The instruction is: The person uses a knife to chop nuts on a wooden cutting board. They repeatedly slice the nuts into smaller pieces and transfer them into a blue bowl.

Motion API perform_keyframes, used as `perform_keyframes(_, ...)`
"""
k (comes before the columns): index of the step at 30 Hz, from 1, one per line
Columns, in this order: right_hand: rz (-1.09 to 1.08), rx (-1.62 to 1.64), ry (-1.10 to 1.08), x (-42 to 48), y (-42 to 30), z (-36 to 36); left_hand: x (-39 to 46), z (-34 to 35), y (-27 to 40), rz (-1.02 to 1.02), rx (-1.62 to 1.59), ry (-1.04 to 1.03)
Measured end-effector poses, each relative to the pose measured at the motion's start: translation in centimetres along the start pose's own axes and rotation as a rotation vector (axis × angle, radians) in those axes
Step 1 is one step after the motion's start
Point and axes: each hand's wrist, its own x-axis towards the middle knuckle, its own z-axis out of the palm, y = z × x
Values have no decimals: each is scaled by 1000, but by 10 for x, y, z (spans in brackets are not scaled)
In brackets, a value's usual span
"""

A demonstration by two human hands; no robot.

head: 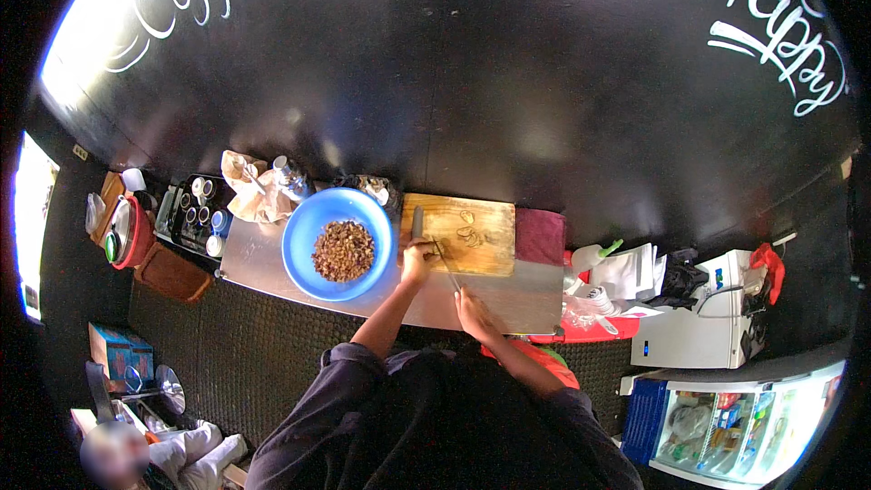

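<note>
My right hand (474, 313) grips a knife (447, 265), its blade slanting up and left over the wooden cutting board (493, 218). My left hand (416, 262) is at the board's lower left, its fingers closed on a small piece of food, partly hidden by the fingers and blade. Several pale slices (471, 237) lie in the middle of the board. A dark, flat blade-like utensil (417, 221) rests along the board's left side. Beside the board, left of my left hand, stands a large blue bowl (299, 262) holding a heap of brown chopped pieces (343, 252).
A maroon cloth (540, 237) adjoins the board on the steel table (255, 255). Behind the bowl are crumpled brown paper (255, 194) and a metal shaker (289, 177). A dark crate of jars (197, 207) stands left. A glass-door fridge (735, 425) is lower right; a person (194, 452) is lower left.
</note>
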Motion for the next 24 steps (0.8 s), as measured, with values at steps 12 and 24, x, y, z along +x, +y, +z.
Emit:
perform_keyframes(12, -1, -68, 6, -24, 10, -3, 0, 5, -9, 41, 42, 72)
perform_keyframes(24, 115, -228, 48, -40, 24, -37, 5, -5, 5, -74, 106, -89)
